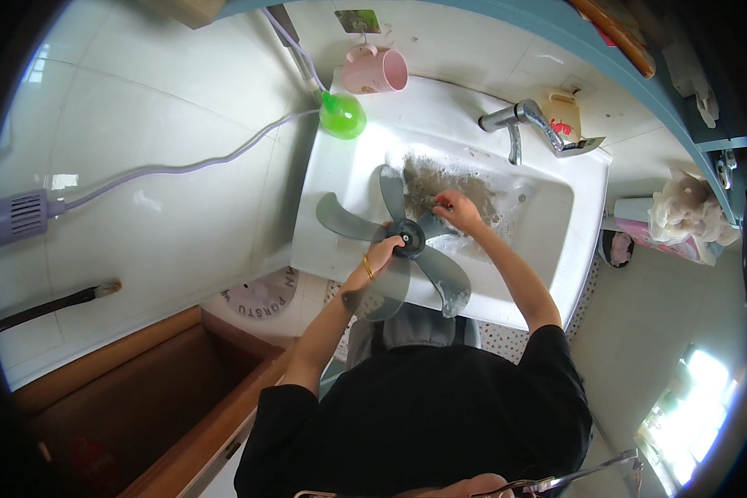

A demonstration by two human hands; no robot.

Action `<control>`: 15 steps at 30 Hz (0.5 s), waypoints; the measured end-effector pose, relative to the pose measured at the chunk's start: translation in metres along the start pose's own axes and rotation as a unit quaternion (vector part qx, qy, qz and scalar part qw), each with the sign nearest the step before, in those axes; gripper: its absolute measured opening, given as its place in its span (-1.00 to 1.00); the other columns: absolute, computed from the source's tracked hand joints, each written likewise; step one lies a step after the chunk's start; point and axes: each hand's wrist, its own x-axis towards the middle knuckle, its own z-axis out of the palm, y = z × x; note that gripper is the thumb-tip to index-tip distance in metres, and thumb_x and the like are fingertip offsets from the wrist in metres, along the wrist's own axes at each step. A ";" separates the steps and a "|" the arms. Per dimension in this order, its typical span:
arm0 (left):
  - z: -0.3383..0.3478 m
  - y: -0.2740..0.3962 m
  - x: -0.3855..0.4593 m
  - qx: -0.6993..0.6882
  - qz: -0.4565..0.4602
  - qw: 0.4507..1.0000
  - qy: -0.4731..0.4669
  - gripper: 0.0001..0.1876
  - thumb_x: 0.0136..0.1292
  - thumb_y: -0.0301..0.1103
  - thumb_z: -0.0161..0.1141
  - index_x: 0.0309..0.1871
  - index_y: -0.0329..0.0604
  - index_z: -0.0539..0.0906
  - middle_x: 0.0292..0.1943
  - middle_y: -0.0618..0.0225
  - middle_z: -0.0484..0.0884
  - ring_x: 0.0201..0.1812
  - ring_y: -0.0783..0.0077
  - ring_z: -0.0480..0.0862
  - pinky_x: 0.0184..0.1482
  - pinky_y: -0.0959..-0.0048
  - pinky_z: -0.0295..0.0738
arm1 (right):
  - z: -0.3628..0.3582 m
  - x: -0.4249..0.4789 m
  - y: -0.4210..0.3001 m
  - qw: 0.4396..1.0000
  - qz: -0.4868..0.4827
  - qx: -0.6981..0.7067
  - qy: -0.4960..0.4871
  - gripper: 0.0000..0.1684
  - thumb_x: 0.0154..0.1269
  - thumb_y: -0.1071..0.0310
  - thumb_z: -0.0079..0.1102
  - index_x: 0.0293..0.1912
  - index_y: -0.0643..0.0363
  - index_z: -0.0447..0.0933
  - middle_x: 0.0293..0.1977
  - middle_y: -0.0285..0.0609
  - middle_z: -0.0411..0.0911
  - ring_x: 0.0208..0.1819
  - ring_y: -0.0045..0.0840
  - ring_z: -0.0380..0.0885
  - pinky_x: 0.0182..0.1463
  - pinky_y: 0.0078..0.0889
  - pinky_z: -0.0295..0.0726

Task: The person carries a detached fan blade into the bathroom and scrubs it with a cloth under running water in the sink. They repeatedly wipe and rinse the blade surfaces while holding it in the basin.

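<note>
My left hand (pixel 384 251), with a gold bangle at the wrist, grips a grey translucent plastic fan impeller (pixel 342 215) at its dark round hub. Several curved blades spread out from that hub over the front left part of a white sink (pixel 551 230). Suds cling to the tip of the blade nearest my body. My right hand (pixel 458 211) is bent at the end of the blade that points into the basin, its fingers curled. Whether something small is between those fingers cannot be made out. Cloudy, foamy water (pixel 467 180) lies beneath it in the basin.
A chrome faucet (pixel 523 121) rises at the sink's back edge. A pink mug (pixel 373 70) and a green rounded bottle (pixel 343 116) stand at the back left corner. A beige container (pixel 564 115) is behind the faucet. An open wooden cabinet or drawer (pixel 149 373) lies left.
</note>
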 end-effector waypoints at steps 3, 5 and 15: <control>0.003 0.000 0.000 -0.021 -0.005 1.000 -0.008 -0.58 -0.11 -0.61 0.00 -0.06 -0.29 0.33 -0.28 0.23 0.49 -0.28 0.40 0.55 -0.28 0.44 0.55 | 0.009 0.001 0.051 0.994 0.104 -0.006 0.016 -0.70 0.01 0.22 0.22 -0.25 0.16 0.48 -0.41 -0.09 0.53 -0.32 -0.28 0.52 -0.24 -0.29 0.47; 0.005 0.002 -0.001 -0.031 0.000 0.999 -0.015 -0.58 -0.11 -0.61 -0.01 -0.06 -0.29 0.33 -0.28 0.21 0.49 -0.29 0.39 0.55 -0.29 0.43 0.55 | 0.006 0.003 0.070 0.975 0.199 -0.053 0.080 -0.68 -0.01 0.25 0.22 -0.23 0.16 0.47 -0.40 -0.07 0.54 -0.32 -0.26 0.52 -0.24 -0.27 0.47; 0.003 0.001 0.001 -0.028 -0.001 0.999 -0.019 -0.58 -0.11 -0.61 -0.01 -0.07 -0.31 0.32 -0.27 0.21 0.50 -0.28 0.39 0.55 -0.26 0.43 0.55 | -0.019 0.002 0.043 0.984 0.102 0.115 0.091 -0.75 0.09 0.43 0.14 -0.21 0.25 0.37 -0.45 -0.16 0.45 -0.40 -0.53 0.41 -0.32 -0.45 0.44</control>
